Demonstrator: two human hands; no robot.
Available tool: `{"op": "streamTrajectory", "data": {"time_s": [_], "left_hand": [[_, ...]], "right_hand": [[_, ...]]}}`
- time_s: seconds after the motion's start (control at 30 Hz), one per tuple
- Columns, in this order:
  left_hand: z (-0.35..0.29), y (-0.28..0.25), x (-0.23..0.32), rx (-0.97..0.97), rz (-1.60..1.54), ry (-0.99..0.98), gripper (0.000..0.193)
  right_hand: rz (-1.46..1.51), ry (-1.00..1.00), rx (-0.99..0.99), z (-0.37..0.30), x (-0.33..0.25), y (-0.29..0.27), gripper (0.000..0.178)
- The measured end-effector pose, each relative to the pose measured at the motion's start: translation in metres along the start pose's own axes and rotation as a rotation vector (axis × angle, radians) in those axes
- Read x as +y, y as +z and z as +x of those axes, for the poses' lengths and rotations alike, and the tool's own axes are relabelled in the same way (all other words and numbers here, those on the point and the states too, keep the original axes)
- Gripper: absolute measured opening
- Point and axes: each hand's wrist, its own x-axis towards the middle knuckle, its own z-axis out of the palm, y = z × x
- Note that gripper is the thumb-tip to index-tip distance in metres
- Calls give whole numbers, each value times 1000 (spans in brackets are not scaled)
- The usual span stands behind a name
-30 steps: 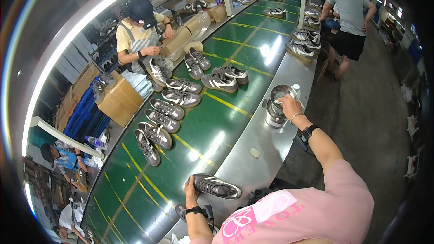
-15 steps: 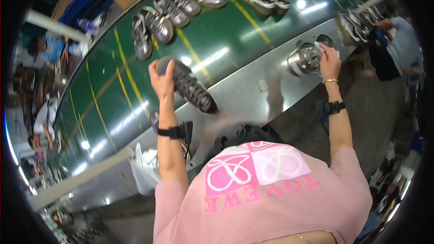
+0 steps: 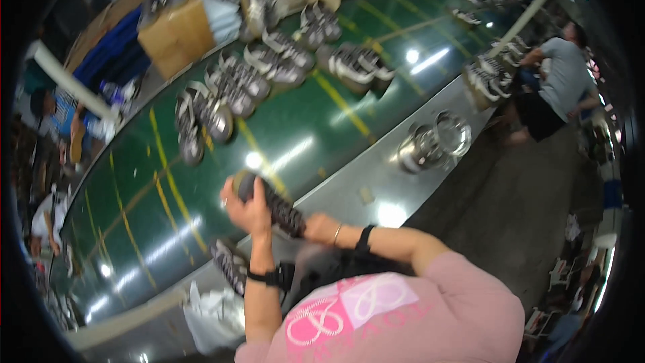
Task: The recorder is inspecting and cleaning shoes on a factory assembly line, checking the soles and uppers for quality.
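My left hand (image 3: 248, 207) is wrapped round one end of a dark sneaker (image 3: 287, 216), thumb along its top. The shoe tilts over the metal ledge at the edge of the green table, its laces upward. My right hand (image 3: 321, 228) is closed against the shoe's other end; its fingertips and anything in them are hidden. Beside my left forearm lies another dark sneaker (image 3: 228, 265). A shiny metal pot (image 3: 418, 151) stands on the ledge to the right, by a round metal lid or dish (image 3: 453, 136).
Several pairs of sneakers (image 3: 235, 84) line the far side of the green table (image 3: 222, 181). A cardboard box (image 3: 176, 37) stands beyond them. A white plastic bag (image 3: 215, 316) hangs at lower left. A co-worker (image 3: 554, 81) is at the right, near more shoes.
My right hand has left the metal pot, where it pinched a small white wad, and come left to the sneaker. The view has shifted, so the table's far side shows more.
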Motion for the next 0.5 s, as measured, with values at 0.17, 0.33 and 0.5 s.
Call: {"op": "streamTrajectory", "data": {"time_s": [0.17,0.33,0.5], "left_hand": [[-18,-11,19,35,-4,59,42],[-12,-12,9,77,-74,-2,40],[-10,-14,10,99,-23,-26,36]], "right_hand": [[184,202,-175,-2,-22,26,11],[645,479,99,-3,-15,-10,20],[840,392,91,0,-21,-6,33]]}}
